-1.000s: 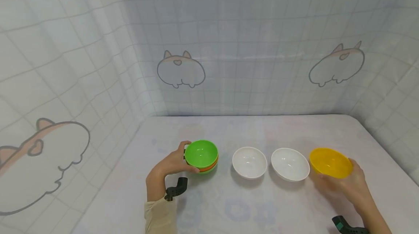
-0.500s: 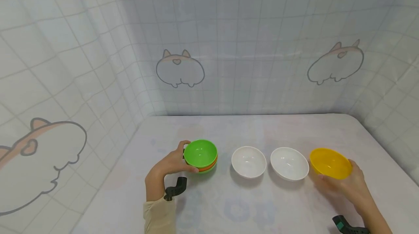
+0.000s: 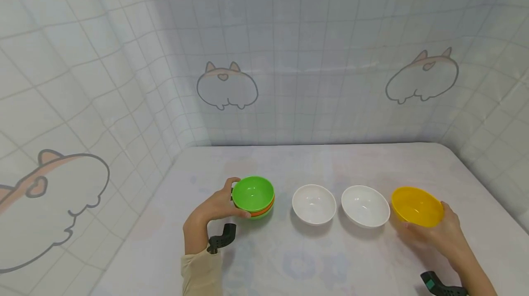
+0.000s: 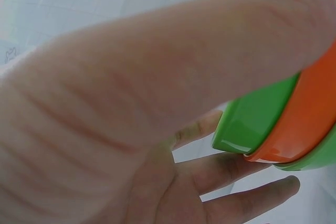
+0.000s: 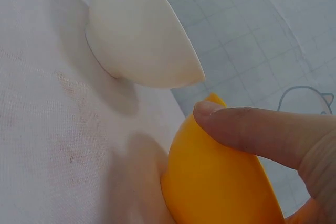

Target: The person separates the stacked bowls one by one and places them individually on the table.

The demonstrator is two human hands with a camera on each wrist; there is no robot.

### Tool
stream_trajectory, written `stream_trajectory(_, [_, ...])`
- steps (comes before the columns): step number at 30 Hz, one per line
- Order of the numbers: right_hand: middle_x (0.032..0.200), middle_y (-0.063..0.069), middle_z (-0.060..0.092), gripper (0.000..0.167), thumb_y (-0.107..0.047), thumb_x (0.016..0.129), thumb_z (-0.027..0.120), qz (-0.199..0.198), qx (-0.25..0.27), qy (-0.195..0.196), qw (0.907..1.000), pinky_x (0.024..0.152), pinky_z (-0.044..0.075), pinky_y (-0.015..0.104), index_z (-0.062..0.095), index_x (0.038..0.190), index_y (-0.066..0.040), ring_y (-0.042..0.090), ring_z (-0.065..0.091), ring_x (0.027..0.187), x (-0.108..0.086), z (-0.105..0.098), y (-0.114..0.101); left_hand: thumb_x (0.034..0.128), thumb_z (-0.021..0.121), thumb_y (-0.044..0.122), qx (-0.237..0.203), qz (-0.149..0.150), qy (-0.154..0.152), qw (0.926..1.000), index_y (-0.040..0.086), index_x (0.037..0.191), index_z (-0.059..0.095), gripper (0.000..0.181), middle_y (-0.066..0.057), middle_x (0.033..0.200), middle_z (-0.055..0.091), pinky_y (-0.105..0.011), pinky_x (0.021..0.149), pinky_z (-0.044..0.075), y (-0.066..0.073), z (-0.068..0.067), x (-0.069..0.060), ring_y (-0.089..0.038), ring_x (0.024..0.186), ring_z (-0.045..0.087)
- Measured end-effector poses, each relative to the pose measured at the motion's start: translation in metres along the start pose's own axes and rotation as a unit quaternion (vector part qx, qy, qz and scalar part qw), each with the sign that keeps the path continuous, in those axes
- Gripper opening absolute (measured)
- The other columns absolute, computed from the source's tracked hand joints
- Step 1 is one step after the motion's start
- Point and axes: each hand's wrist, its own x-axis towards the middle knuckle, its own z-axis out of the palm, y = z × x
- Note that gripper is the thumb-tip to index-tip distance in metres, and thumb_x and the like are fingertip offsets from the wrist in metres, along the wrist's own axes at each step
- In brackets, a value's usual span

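Observation:
On the left, a green bowl (image 3: 253, 194) tops a nested stack, with an orange bowl (image 4: 299, 124) and another green bowl beneath it. The left hand (image 3: 215, 206) grips this stack from its left side, thumb in front and fingers behind. In the left wrist view the thumb crosses the bowls while some fingers extend below. At the right, a yellow bowl (image 3: 417, 206) is held by the right hand (image 3: 444, 234) at its right side. The right wrist view has the thumb pressed on the outside of the yellow bowl (image 5: 215, 182); the other fingers are mostly hidden.
Two white bowls, one (image 3: 314, 205) nearer the stack and one (image 3: 365, 207) nearer the yellow bowl, stand between the hands on the cloth-covered table (image 3: 264, 264). A hanging grid-patterned cloth (image 3: 314, 80) surrounds the back and sides. Black wrist mounts sit by both wrists.
The head view has shifted very slightly. Both hands keep their hold on the bowls with no visible movement.

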Motion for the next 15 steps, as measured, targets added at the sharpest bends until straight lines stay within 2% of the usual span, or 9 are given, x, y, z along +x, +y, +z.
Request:
stream_trajectory(10, [0.147,0.041,-0.006,0.121,-0.034,0.08,0.076,-0.001,-0.012,-0.008,0.9999,0.1,0.022,0.069,-0.015,0.145,0.011,0.056,0.015,0.127,0.0018,-0.0011,0.0018,0.065,0.09,0.034,-0.006,-0.004,-0.001,1.0,0.011,0.146,0.024,0.107,-0.018,0.124,0.056,-0.053,0.092,0.043,0.0012,0.0,0.0,-0.032,0.113,0.053])
stream_trajectory(13, [0.146,0.042,-0.011,0.124,-0.039,0.081,0.075,-0.001,-0.017,-0.027,0.9995,0.1,0.02,0.069,-0.022,0.143,0.01,0.058,0.013,0.128,0.002,-0.0044,0.004,0.0652,0.09,0.034,-0.003,-0.005,0.001,1.0,0.011,0.146,0.025,0.106,-0.018,0.123,0.056,-0.053,0.092,0.043,0.0015,0.0002,0.0002,-0.032,0.113,0.054])
stream_trajectory(15, [0.145,0.043,-0.013,0.125,-0.04,0.082,0.074,-0.016,-0.022,-0.036,0.999,0.1,0.019,0.07,-0.025,0.141,0.01,0.059,0.011,0.128,0.0015,-0.0084,0.0054,0.0654,0.09,0.034,-0.002,-0.005,0.001,1.0,0.011,0.146,0.025,0.106,-0.018,0.124,0.056,-0.053,0.092,0.043,0.0015,0.0005,0.0007,-0.032,0.113,0.054])
